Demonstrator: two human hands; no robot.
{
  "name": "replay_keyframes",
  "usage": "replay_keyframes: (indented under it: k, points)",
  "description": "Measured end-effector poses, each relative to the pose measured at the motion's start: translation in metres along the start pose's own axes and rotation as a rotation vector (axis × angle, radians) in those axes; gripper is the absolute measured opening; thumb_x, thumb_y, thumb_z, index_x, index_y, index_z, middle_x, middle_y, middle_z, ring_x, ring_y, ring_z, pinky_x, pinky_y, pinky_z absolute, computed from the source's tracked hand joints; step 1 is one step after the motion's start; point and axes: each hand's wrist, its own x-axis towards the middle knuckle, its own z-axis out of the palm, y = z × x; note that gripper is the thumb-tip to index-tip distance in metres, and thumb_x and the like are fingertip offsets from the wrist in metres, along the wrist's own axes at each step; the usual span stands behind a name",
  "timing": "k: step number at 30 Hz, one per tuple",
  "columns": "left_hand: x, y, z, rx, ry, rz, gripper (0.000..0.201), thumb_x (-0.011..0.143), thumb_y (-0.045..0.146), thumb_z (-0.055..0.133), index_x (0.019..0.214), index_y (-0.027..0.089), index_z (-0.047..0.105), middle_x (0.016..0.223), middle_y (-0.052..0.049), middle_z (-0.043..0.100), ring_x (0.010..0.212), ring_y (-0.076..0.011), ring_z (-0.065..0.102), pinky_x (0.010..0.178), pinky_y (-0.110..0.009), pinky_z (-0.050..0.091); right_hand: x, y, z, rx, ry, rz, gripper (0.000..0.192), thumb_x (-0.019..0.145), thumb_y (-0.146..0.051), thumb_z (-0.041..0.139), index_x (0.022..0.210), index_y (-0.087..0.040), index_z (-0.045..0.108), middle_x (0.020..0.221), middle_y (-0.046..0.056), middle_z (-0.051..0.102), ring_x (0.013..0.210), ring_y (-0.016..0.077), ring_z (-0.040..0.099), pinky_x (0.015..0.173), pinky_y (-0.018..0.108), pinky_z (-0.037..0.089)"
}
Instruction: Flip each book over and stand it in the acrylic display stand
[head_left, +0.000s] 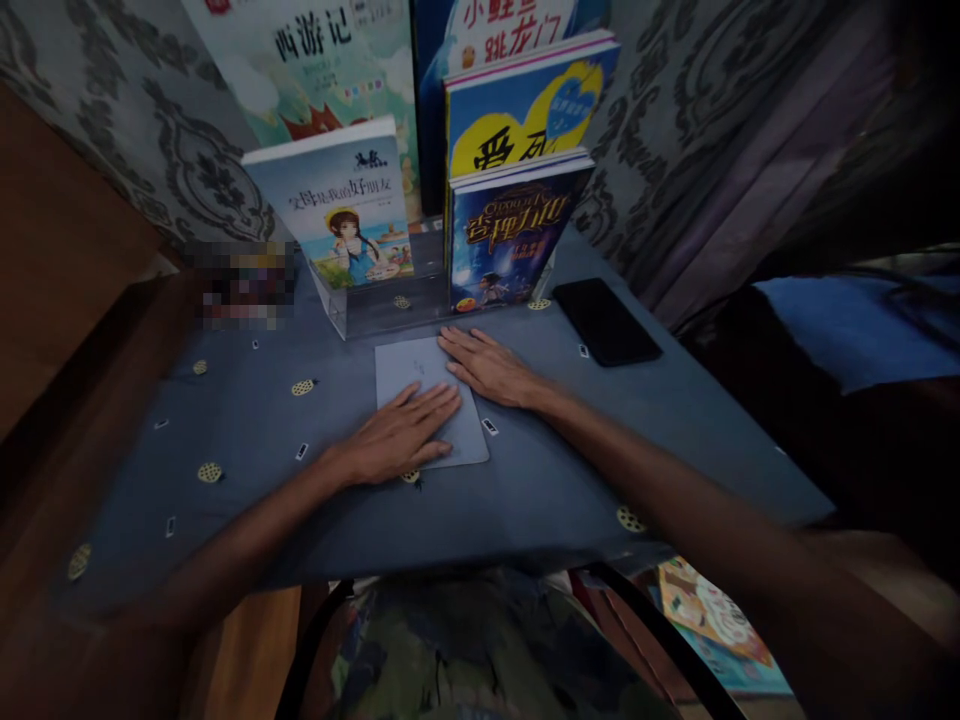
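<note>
Both hands lie flat on a thin grey book [420, 385] at the bench's [247, 470] middle, fingers spread and holding nothing. The left hand [397, 437] covers its near edge, the right hand [491, 368] its far right corner. Even, light pressure should keep it from sliding.

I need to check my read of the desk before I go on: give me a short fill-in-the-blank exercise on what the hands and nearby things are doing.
1. Both hands, left hand and right hand, lie flat on a grey ____.
2. The black phone lies on the table to the ____ of the right hand.
3. The books stand upright in a clear ____.

Missing words: book; right; stand
</note>
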Motion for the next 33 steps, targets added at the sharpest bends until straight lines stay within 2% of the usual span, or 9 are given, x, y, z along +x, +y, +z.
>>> replay_keyframes:
  k: [5,8,12,14,19,24,29,33]
  points:
    - [0.003,-0.038,0.003,0.075,0.133,-0.306,0.07,0.104,0.057,0.02,0.159,0.014,0.02,0.166,-0.016,0.02,0.156,-0.0269,0.012,0.126,-0.051,0.014,-0.001,0.002,0.0,0.005,0.001,0.014,0.057,0.104,-0.04,0.028,0.154,-0.013,0.038,0.162,0.015,0.035,0.151,0.0261,0.029,0.123,0.054,0.026]
    - [0.006,-0.051,0.005,0.105,0.181,-0.471,0.073,0.103,0.058,0.021,0.158,0.009,0.022,0.165,-0.02,0.019,0.155,-0.032,0.011,0.124,-0.055,0.017,0.0,-0.006,-0.003,-0.026,-0.003,0.043,0.057,0.104,-0.038,0.028,0.153,-0.012,0.039,0.162,0.016,0.035,0.151,0.0264,0.029,0.123,0.055,0.024]
    - [0.008,-0.054,0.01,0.118,0.231,-0.47,0.074,0.103,0.059,0.022,0.159,0.011,0.019,0.165,-0.02,0.02,0.155,-0.0322,0.011,0.123,-0.057,0.016,0.011,-0.031,0.0,-0.055,-0.04,0.002,0.054,0.102,-0.03,0.029,0.15,-0.01,0.043,0.159,0.017,0.039,0.152,0.0263,0.027,0.125,0.055,0.019]
    - [0.008,-0.053,0.011,0.118,0.234,-0.471,0.075,0.103,0.058,0.022,0.159,0.01,0.018,0.165,-0.021,0.019,0.156,-0.0317,0.01,0.123,-0.057,0.016,0.02,-0.042,0.006,-0.03,-0.094,-0.051,0.055,0.099,-0.024,0.032,0.152,-0.009,0.04,0.161,0.017,0.037,0.153,0.024,0.025,0.125,0.051,0.021]
    - [0.005,-0.052,0.009,0.097,0.23,-0.462,0.08,0.101,0.063,0.023,0.159,0.008,0.017,0.165,-0.022,0.019,0.156,-0.0316,0.011,0.123,-0.058,0.016,0.032,-0.048,0.016,0.06,-0.121,-0.085,0.061,0.096,-0.02,0.037,0.155,-0.007,0.034,0.163,0.017,0.03,0.154,0.0218,0.022,0.125,0.046,0.024]
    - [0.005,-0.05,0.006,0.091,0.222,-0.463,0.085,0.099,0.069,0.025,0.158,0.008,0.019,0.165,-0.022,0.02,0.156,-0.0327,0.011,0.123,-0.058,0.014,0.026,-0.046,0.013,-0.01,-0.035,0.06,0.06,0.101,-0.033,0.032,0.15,0.001,0.04,0.16,0.025,0.034,0.153,0.0294,0.025,0.125,0.05,0.023]
    - [0.007,-0.046,0.004,0.105,0.177,-0.503,0.087,0.098,0.069,0.024,0.158,0.006,0.018,0.166,-0.022,0.017,0.156,-0.0324,0.008,0.124,-0.057,0.015,0.019,-0.051,0.015,-0.085,0.052,0.192,0.069,0.102,-0.049,0.029,0.151,-0.002,0.038,0.16,0.024,0.034,0.152,0.0321,0.026,0.124,0.052,0.023]
    - [0.006,-0.047,0.007,0.107,0.204,-0.505,0.087,0.098,0.069,0.023,0.159,0.007,0.015,0.165,-0.023,0.017,0.156,-0.0339,0.008,0.123,-0.059,0.015,0.014,-0.053,0.022,-0.106,0.101,0.302,0.079,0.101,-0.059,0.022,0.151,0.0,0.037,0.159,0.026,0.034,0.152,0.0355,0.024,0.122,0.056,0.022]
